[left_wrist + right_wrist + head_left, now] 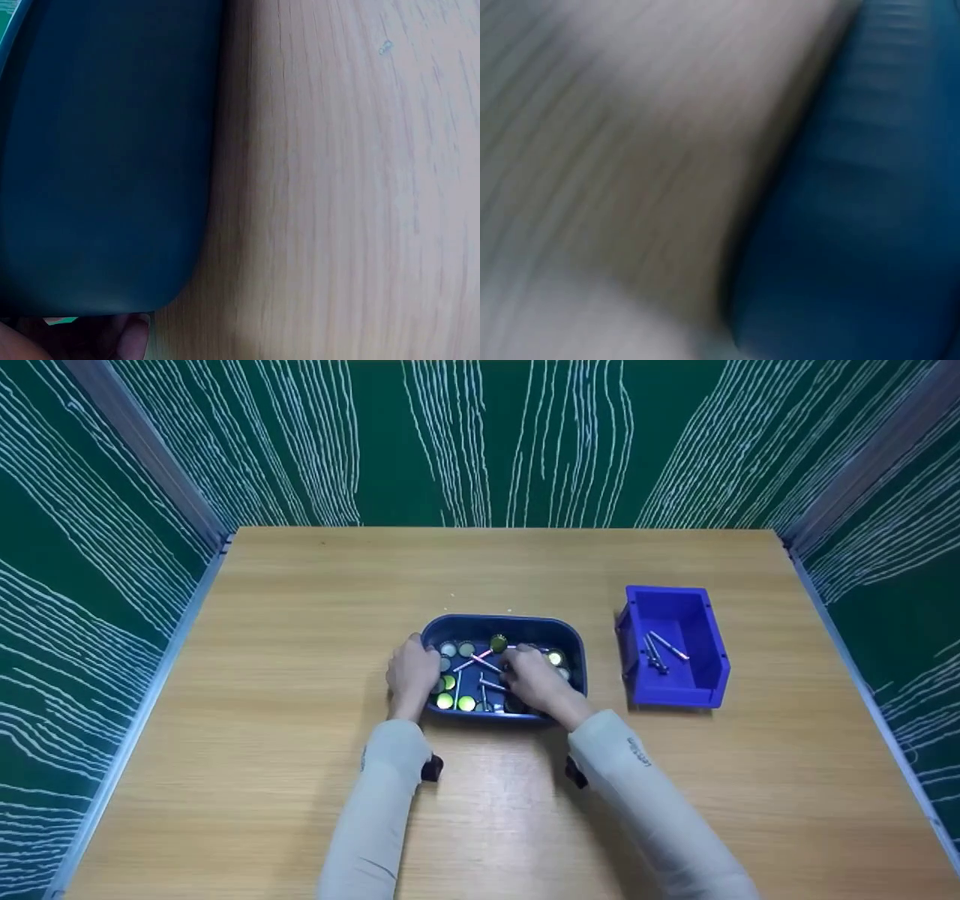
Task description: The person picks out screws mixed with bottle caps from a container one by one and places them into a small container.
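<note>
A dark blue tray (510,624) with rounded corners holds several screws (459,690) and several bottle caps (466,703), some yellow-green and some greyish. At its left end my left hand (414,671) grips the rim. The left wrist view shows fingertips (133,339) against the end of the tray (105,165). My right hand (536,679) reaches down into the tray's right half, fingers pointing at the screws. Whether those fingers pinch anything is hidden by the hand. In the right wrist view, only the blurred side of the tray (847,225) shows, without the fingers.
To the right stands a blue-purple open-front bin (679,697) with several screws (656,654) inside. Both are on a wooden table (300,607). Green panels (510,450) with white lines border the table's back and sides. Tiny pale specks lie behind the tray.
</note>
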Motion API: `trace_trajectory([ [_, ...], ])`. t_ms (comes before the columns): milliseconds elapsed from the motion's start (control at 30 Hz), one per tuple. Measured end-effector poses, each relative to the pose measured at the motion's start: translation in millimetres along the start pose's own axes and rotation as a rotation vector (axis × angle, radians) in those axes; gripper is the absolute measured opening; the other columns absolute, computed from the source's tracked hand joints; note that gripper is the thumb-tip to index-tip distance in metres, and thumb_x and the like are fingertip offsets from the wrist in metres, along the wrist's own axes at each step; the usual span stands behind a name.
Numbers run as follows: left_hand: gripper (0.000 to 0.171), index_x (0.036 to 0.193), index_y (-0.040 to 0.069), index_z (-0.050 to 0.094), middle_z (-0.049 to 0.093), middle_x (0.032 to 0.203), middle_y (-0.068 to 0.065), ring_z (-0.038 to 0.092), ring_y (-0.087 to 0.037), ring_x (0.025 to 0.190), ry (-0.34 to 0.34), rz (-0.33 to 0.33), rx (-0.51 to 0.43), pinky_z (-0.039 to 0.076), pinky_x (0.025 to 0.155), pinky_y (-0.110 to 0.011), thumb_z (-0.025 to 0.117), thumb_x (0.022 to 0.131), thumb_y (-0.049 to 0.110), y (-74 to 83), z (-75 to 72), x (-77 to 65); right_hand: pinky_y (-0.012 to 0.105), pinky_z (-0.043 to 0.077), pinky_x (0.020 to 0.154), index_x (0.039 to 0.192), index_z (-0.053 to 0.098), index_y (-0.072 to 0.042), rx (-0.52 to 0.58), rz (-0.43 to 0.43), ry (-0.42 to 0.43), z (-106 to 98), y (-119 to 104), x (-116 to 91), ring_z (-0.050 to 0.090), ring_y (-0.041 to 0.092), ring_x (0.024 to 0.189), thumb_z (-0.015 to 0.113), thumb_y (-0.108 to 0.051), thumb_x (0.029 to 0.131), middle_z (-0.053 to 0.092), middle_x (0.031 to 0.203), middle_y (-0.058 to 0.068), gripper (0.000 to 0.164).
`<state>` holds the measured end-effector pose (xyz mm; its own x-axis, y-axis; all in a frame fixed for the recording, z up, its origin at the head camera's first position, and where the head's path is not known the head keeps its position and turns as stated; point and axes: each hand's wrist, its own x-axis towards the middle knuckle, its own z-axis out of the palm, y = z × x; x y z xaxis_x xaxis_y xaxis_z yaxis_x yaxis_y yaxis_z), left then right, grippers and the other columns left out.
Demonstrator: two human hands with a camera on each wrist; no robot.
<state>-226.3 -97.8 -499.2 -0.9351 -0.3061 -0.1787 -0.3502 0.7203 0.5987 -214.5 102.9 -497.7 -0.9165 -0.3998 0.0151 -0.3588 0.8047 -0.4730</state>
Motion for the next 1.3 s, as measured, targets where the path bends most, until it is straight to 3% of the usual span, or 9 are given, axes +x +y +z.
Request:
trace_trajectory([
  [400, 0.040, 0.130, 0.007, 0.057, 0.066, 0.124, -0.016, 0.064, -0.038, 0.113, -0.020, -0.018, -0.008, 0.049, 0.091, -0.053, 0.045, 0.097, 0.026, -1.5, -1.1, -0.3, 0.051, 0.054, 0.082, 0.103, 0.061, 0.000, -0.145, 0.028, 0.038, 16, -4, 1, 0.060, 0.040, 0.100, 0.065, -0.015, 0.094, 0.059, 0.103, 0.022, 0.018],
  [633, 0.041, 0.130, 0.006, 0.056, 0.066, 0.124, -0.016, 0.063, -0.038, 0.113, -0.022, -0.011, -0.013, 0.049, 0.093, -0.053, 0.046, 0.097, 0.026, -2.0, -0.4, 0.1, 0.050, 0.050, 0.098, 0.106, 0.052, 0.005, -0.218, 0.040, -0.040, 15, -1, -1, 0.054, 0.044, 0.118, 0.070, -0.001, 0.082, 0.054, 0.116, 0.029, 0.031],
  [767, 0.042, 0.131, 0.007, 0.056, 0.066, 0.123, -0.016, 0.063, -0.037, 0.112, -0.019, -0.006, -0.012, 0.049, 0.094, -0.052, 0.046, 0.096, 0.027, -1.4, 1.0, 0.6, 0.049, 0.048, 0.101, 0.112, 0.049, 0.010, -0.259, 0.022, -0.090, 12, -1, -1, 0.054, 0.045, 0.117, 0.071, 0.000, 0.080, 0.053, 0.117, 0.031, 0.040],
  [1033, 0.039, 0.127, 0.007, 0.059, 0.067, 0.121, -0.016, 0.064, -0.039, 0.112, -0.011, -0.009, -0.001, 0.050, 0.090, -0.052, 0.046, 0.096, 0.027, -0.1, 0.8, -0.4, 0.050, 0.053, 0.087, 0.113, 0.048, 0.006, -0.215, 0.000, -0.141, 8, -1, -3, 0.063, 0.043, 0.102, 0.068, 0.001, 0.082, 0.059, 0.110, 0.028, 0.037],
  [1300, 0.037, 0.124, 0.008, 0.060, 0.068, 0.118, -0.015, 0.065, -0.038, 0.110, -0.006, -0.019, -0.001, 0.050, 0.089, -0.051, 0.046, 0.096, 0.028, 1.2, -0.4, -0.9, 0.050, 0.051, 0.094, 0.119, 0.047, 0.002, -0.166, 0.100, -0.171, 7, -1, -2, 0.061, 0.041, 0.108, 0.054, -0.010, 0.093, 0.057, 0.114, 0.028, 0.029],
])
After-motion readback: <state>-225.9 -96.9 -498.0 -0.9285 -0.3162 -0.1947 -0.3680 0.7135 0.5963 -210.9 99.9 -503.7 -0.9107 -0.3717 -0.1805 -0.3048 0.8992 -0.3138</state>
